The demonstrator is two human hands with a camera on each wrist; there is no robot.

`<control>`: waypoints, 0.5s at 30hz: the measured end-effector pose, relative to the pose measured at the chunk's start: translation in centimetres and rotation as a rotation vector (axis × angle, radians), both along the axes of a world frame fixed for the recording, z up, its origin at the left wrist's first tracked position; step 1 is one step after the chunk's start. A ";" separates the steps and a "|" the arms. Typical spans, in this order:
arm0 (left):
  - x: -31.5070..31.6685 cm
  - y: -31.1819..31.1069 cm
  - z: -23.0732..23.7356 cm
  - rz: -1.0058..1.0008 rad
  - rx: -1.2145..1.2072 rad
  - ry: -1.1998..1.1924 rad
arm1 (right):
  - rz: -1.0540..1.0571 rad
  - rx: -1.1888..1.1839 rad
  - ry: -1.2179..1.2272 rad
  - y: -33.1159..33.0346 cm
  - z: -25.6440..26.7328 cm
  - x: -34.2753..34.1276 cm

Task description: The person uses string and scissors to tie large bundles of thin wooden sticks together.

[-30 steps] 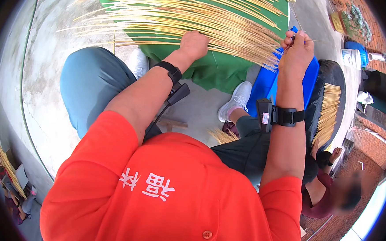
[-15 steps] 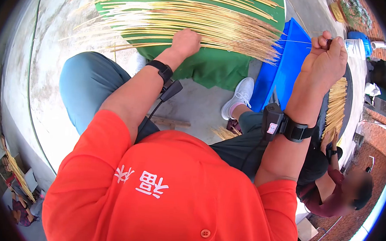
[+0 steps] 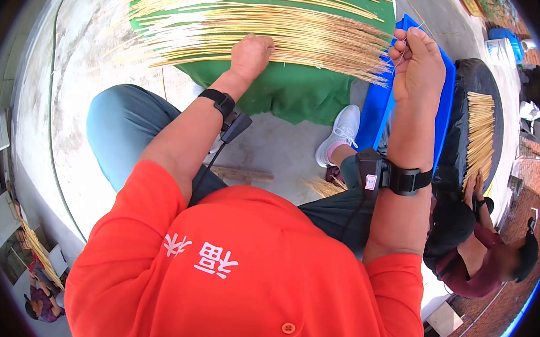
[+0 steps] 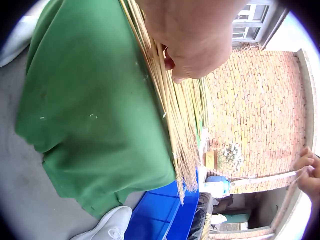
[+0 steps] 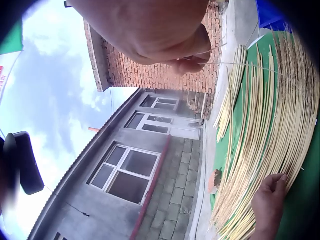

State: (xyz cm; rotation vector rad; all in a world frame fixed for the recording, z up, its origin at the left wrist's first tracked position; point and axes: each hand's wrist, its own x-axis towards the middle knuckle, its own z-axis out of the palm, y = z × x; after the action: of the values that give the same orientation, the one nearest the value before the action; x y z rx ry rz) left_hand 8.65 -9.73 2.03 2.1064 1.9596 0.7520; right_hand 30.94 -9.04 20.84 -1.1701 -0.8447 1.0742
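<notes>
Long straw-coloured stalks [image 3: 216,34] with feathery heads lie side by side in a sheet across a green cloth [image 3: 287,89]. My left hand [image 3: 251,57] rests at the near edge of this sheet. In the left wrist view the fingers and thumb of the left hand [image 4: 192,47] pinch stalks [image 4: 172,102] at that edge. Up at the right, beyond the feathery heads, my right hand [image 3: 419,66] is raised with fingers curled, pinching a thin thread. In the right wrist view the thread [image 5: 232,63] runs from the right hand [image 5: 165,37] towards the stalks.
A blue tray [image 3: 372,116] stands right of the cloth. Farther right, another stalk bundle [image 3: 479,135] lies on a black surface, with a person [image 3: 493,262] beside it. A shoe [image 3: 347,127] is below the cloth, near a small wooden piece [image 3: 242,175].
My right hand swung outward to the right, drawing the thread out, then came back in towards the stalk heads. My left hand has shifted slightly left along the near edge.
</notes>
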 end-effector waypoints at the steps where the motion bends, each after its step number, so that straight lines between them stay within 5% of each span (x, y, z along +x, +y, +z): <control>1: 0.0 0.2 -0.4 -0.001 -0.002 0.000 | 0.012 -0.017 -0.004 -0.2 -0.2 -0.3; 15: 0.4 0.6 -2.3 -0.107 0.013 0.114 | 0.100 -0.120 -0.016 -0.4 -1.7 -2.2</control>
State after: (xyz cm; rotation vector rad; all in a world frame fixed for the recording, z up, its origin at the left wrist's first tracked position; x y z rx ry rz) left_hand 9.01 -9.12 -0.29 2.2880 1.8828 0.6393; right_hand 28.70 -9.42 19.17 -1.2480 -0.8681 1.2127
